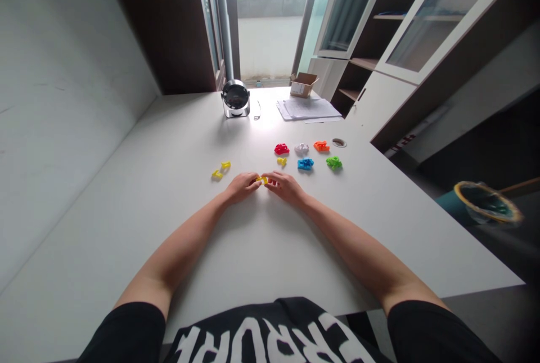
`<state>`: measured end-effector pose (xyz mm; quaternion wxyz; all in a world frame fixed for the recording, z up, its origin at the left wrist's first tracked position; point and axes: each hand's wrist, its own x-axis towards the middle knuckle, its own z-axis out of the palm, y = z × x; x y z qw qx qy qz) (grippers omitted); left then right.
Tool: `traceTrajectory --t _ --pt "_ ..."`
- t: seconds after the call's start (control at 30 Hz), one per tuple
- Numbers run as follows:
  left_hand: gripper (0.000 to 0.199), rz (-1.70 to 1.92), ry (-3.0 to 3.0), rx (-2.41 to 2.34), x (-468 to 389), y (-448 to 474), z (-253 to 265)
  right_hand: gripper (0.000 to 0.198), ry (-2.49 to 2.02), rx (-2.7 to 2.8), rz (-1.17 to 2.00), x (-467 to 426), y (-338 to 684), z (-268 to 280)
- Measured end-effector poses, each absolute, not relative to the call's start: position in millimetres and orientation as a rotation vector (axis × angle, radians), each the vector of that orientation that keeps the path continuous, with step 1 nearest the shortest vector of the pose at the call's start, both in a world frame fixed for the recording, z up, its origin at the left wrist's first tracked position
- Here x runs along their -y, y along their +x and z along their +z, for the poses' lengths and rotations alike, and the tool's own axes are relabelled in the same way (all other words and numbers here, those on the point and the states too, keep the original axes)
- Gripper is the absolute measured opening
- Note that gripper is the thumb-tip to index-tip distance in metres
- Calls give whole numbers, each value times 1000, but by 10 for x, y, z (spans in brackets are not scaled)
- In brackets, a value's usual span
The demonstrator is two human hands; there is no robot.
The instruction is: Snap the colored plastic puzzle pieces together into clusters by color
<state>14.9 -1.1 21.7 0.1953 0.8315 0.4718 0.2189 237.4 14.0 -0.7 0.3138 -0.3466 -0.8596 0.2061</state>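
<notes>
My left hand (243,187) is closed, with its fingertips pinching a small yellow plastic piece (265,180) just above the white table. From the other side, my right hand (284,186) grips the same piece with thumb and fingers, so the hands almost meet. The piece is partly hidden by fingertips, and its exact kind is too small to make out. To the left lie two yellow pieces (221,170). Just beyond my right hand is another small group of yellow pieces (282,161). Beside it are blue pieces (305,164) and green pieces (334,163).
Behind these sit red pieces (282,149), white pieces (301,148) and orange pieces (321,146), near a round table hole (339,142). A small round fan (235,98), papers (310,109) and a cardboard box (304,85) stand farther back. A bin (485,202) is beyond the right edge.
</notes>
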Motion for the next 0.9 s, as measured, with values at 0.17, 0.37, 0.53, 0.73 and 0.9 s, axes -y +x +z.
traceTrajectory --t 0.17,0.37,0.53,0.73,0.9 --pt "28 654 2297 -1306 58 161 283 27 -952 2240 553 -137 2366 -7" --pt "28 674 2249 -1303 81 157 274 18 -1033 2197 565 -148 2343 -13" --pt "29 689 2245 -1332 73 164 233 17 -1047 2189 625 -153 2343 16" --pt "31 702 2197 -1337 76 163 209 18 -1048 2202 627 -161 2342 21" --pt "31 736 2205 -1325 67 152 177 22 -1040 2214 614 -164 2347 27"
